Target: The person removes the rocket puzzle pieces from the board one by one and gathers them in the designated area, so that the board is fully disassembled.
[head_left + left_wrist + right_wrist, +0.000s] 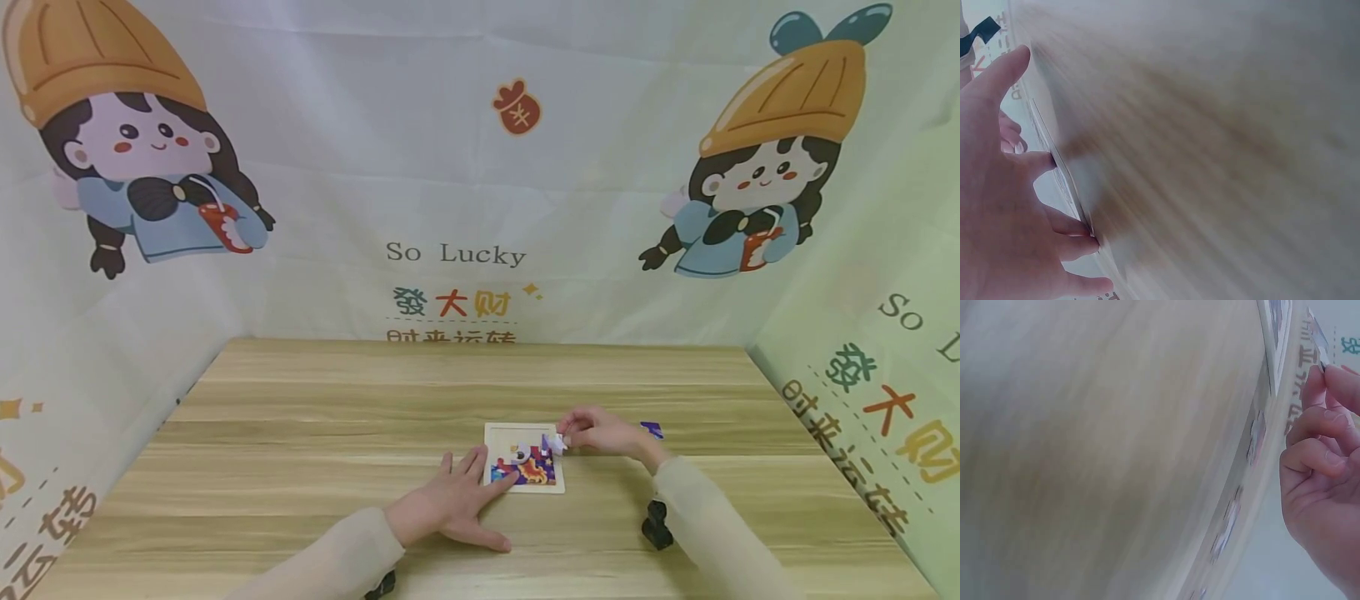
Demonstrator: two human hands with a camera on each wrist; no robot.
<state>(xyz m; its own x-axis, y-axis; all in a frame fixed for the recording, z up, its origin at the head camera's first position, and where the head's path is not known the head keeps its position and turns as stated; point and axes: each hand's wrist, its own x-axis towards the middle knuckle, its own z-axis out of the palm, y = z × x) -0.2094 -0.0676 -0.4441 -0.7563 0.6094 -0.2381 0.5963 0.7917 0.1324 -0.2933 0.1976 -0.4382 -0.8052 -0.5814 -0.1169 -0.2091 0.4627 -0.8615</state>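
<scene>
A jigsaw puzzle board (561, 488) with a pale frame lies on the wooden table, its lower part filled with colourful pieces and its upper part bare wood. My left hand (461, 498) is spread at the board's left side, index and middle fingers at the frame's edge and thumb toward me. Between thumb and forefinger, my right hand (600, 432) pinches a whitish-purple puzzle piece (558, 444) over the board's right edge. In the right wrist view this puzzle piece (1319, 339) is tilted up off the table.
A blue and purple loose piece (652, 430) lies right of the board, behind my right wrist. More loose pieces (1229, 525) show in the right wrist view. A black device (657, 525) is by my right sleeve. Printed cloth (450, 167) hangs around the table.
</scene>
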